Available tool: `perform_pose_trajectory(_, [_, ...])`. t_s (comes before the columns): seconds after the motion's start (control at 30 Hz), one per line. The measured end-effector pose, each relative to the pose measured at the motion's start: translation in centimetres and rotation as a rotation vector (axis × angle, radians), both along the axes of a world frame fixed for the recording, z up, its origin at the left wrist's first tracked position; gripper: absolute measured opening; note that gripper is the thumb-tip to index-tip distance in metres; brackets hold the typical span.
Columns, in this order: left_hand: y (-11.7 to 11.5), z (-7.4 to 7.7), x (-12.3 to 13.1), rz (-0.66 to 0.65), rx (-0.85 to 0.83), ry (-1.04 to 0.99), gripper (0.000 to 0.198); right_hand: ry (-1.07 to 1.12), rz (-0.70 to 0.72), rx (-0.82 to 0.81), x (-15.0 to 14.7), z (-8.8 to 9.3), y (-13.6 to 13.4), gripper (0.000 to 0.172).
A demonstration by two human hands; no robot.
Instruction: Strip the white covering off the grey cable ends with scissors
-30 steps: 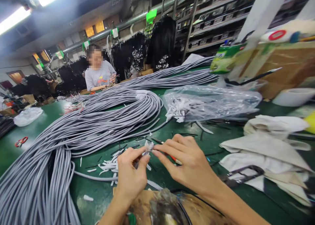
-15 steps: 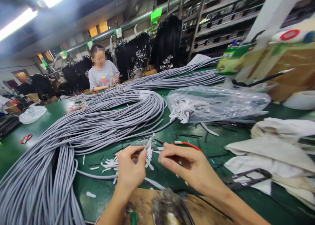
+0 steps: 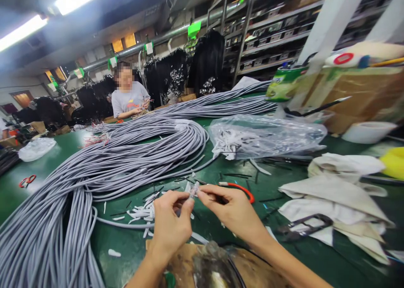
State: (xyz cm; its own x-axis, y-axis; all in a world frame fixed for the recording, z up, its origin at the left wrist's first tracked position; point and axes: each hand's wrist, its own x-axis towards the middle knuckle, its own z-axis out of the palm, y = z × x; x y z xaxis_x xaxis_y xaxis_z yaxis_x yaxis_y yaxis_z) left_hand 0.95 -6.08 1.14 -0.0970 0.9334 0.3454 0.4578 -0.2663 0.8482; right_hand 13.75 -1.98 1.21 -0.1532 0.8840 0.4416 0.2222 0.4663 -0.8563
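My left hand [image 3: 173, 215] is closed in a pinch, its thumb and fingers on a small whitish piece [image 3: 193, 189]. The fingertips of my right hand [image 3: 232, 210] pinch the same piece from the other side. Its exact kind is too small to make out. A grey cable [image 3: 126, 225] runs from the left and passes behind my left hand; whether it joins the piece is hidden. White strips [image 3: 140, 212] lie scattered beside my left hand. Just beyond my right hand is a tool with a red curved handle [image 3: 243, 188], partly covered by the hand.
Long bundles of grey cable [image 3: 135, 153] fill the left of the green table. A clear plastic bag [image 3: 277, 134] holds white strips. Pliers [image 3: 306, 227] lie by white cloths [image 3: 331, 191]. Orange-handled scissors [image 3: 27, 181] are far left. Across the table sits a person [image 3: 129, 99].
My right hand has moved left to meet the left hand, and its fingertips now touch the whitish piece. The red handle shows more fully. The view has turned slightly right.
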Motion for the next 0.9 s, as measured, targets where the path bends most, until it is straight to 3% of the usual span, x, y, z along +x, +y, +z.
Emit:
perform_pose_trajectory(0.37, [-0.4, 0.18, 0.44, 0.049, 0.098, 0.197, 0.012, -0.073, -0.114, 0.138, 0.14, -0.36, -0.17, 0.028])
perform_pose_trajectory(0.6, [-0.44, 0.04, 0.59, 0.055, 0.115, 0.334, 0.012, -0.317, -0.232, 0.583, -0.11, -0.5, -0.26, 0.044])
perform_pose_trajectory(0.9, [-0.57, 0.21, 0.86, 0.044, 0.038, 0.261, 0.017, -0.3, -0.226, 0.659, -0.18, -0.07, -0.33, 0.042])
